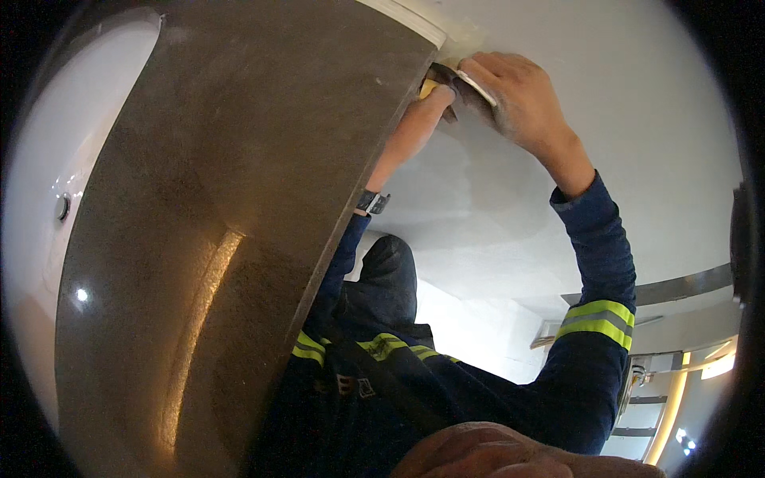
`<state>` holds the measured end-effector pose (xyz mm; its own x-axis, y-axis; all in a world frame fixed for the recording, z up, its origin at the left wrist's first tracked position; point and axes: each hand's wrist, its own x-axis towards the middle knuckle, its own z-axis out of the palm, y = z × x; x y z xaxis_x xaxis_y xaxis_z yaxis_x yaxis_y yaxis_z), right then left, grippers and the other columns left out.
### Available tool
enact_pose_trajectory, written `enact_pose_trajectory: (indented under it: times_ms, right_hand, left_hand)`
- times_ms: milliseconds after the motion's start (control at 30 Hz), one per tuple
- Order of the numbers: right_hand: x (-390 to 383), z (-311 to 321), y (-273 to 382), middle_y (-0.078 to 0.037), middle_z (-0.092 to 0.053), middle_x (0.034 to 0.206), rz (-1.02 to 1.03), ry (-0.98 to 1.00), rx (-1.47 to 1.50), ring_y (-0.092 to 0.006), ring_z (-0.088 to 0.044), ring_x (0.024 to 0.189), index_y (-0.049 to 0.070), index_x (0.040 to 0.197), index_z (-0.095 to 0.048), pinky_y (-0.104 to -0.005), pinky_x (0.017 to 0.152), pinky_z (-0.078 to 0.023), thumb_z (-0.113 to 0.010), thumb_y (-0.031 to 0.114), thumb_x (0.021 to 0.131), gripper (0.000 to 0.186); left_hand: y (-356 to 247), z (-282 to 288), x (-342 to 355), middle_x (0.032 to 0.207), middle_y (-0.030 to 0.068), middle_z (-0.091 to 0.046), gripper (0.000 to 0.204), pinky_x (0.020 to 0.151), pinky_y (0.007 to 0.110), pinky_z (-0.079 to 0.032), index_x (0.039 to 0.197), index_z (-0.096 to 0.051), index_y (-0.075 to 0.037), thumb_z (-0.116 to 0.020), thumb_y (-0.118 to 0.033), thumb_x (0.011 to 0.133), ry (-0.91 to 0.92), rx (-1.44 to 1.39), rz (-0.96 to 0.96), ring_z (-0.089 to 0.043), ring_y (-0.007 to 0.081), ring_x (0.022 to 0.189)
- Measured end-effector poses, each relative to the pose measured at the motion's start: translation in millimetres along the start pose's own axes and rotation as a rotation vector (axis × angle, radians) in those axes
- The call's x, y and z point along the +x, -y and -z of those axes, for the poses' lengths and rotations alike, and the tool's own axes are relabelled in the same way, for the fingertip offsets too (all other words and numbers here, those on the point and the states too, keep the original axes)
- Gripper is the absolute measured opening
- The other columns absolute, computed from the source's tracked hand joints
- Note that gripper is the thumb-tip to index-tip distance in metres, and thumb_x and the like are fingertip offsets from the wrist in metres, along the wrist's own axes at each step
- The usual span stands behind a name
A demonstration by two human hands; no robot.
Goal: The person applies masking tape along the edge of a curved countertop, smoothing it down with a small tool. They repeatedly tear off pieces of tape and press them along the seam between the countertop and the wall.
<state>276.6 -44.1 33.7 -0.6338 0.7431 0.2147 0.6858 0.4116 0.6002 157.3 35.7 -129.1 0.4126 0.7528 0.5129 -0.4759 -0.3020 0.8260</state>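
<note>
My left hand (437,101) reaches up past the edge of a dark brown countertop (239,143), partly hidden by it. Its fingers close on a small yellow piece (429,88), whose kind I cannot make out. My right hand (514,95) is bent against the pale wall (637,159), just right of the counter's far corner. It grips a dark, thin, bent piece with a white strip (476,88) along it. The dark part (443,75) reaches over to my left hand; whether the left fingers also hold it I cannot tell.
A white basin (96,103) with a round metal fitting (62,209) lies left of the countertop. White trim (406,17) runs along the counter's far edge. Yellowish patches (466,36) mark the wall near the corner. A lit yellow strip (676,406) shows at lower right.
</note>
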Motion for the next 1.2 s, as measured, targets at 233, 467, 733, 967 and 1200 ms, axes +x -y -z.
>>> enact_pose_trajectory:
  times_ms: [233, 467, 733, 967, 1200]
  right_hand:
    - [1, -12, 2, -0.007, -0.064, 0.089, 0.026, -0.052, -0.039, -0.0305, -0.067, 0.085, 0.014, 0.118, -0.064, -0.0444, 0.078, -0.054, -0.072, 0.018, 0.084, 0.035]
    - [3, -24, -7, -0.008, -0.066, 0.092, -0.006, -0.003, -0.16, -0.0305, -0.068, 0.089, 0.011, 0.122, -0.064, -0.0432, 0.077, -0.055, -0.067, 0.021, 0.09, 0.034]
    - [-3, 10, -20, -0.015, -0.075, 0.096, -0.051, -0.171, 0.203, -0.0234, -0.072, 0.082, 0.0, 0.118, -0.07, -0.0379, 0.073, -0.058, -0.079, 0.028, 0.089, 0.041]
    - [62, 66, -48, -0.016, -0.072, 0.087, -0.03, -0.241, 1.238, -0.025, -0.069, 0.075, 0.002, 0.117, -0.071, -0.0403, 0.07, -0.055, -0.074, 0.019, 0.092, 0.031]
    - [65, 63, -34, -0.022, -0.073, 0.122, -0.246, -0.402, 0.756, -0.0325, -0.074, 0.095, 0.0, 0.127, -0.07, -0.0464, 0.085, -0.057, -0.074, 0.05, 0.089, 0.062]
  left_hand:
    - [-8, 1, -6, 0.095, 0.0089, -0.072, 0.026, 0.075, 0.034, -0.054, 0.11, -0.068, -0.001, -0.064, -0.021, 0.094, -0.018, 0.097, 0.038, -0.07, 0.017, 0.088]
    - [-16, -22, -15, 0.101, 0.0247, -0.07, 0.036, 0.087, 0.054, -0.054, 0.116, -0.065, 0.0, -0.07, -0.017, 0.086, -0.028, 0.73, -0.353, -0.068, 0.0433, 0.097]
    - [-41, -77, -74, 0.093, 0.0259, -0.069, 0.036, 0.081, 0.054, -0.054, 0.117, -0.061, -0.003, -0.07, -0.019, 0.085, 0.516, 0.61, -0.255, -0.069, 0.0458, 0.088]
    - [-72, -132, -85, 0.092, 0.0248, -0.07, 0.02, 0.075, 0.05, -0.053, 0.111, -0.063, 0.001, -0.058, -0.013, 0.097, 0.841, 0.435, -0.041, -0.07, 0.0424, 0.083]
    - [-92, -56, -94, 0.106, 0.0178, -0.073, 0.025, 0.084, 0.044, -0.053, 0.121, -0.066, -0.002, -0.05, -0.008, 0.103, 0.598, 0.446, 0.06, -0.069, 0.0349, 0.092]
